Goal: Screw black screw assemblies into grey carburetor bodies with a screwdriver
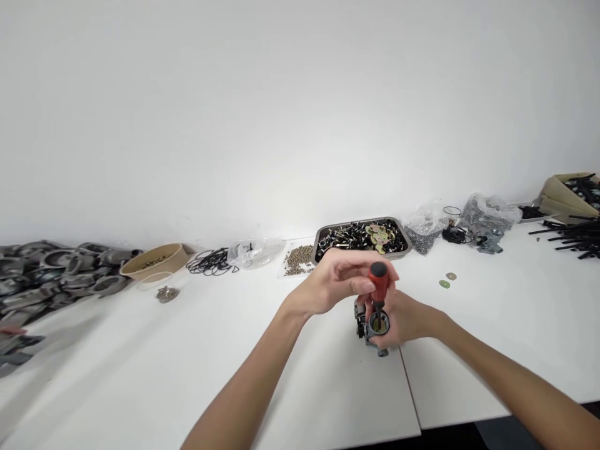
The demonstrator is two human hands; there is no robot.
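My left hand (330, 281) is closed on a screwdriver (379, 286) with a red handle and black end. It stands nearly upright, its shaft reaching down into the round bore of a small grey metal carburetor body (369, 331). A yellowish disc shows inside the bore around the tip. My right hand (400, 319) wraps the body from the right and steadies it at the table; some of its fingers are hidden behind the body and screwdriver. Two small brass-coloured discs (444, 284) lie on the table to the right.
Behind my hands stands a metal tray (315, 250) of black and brass parts. Small brass pieces (297, 259), black rings (213, 261) and a tan bowl (175, 259) lie leftward. Grey castings (70, 269) pile far left, near another person's hand (13, 330). Black rods (574, 234) lie right.
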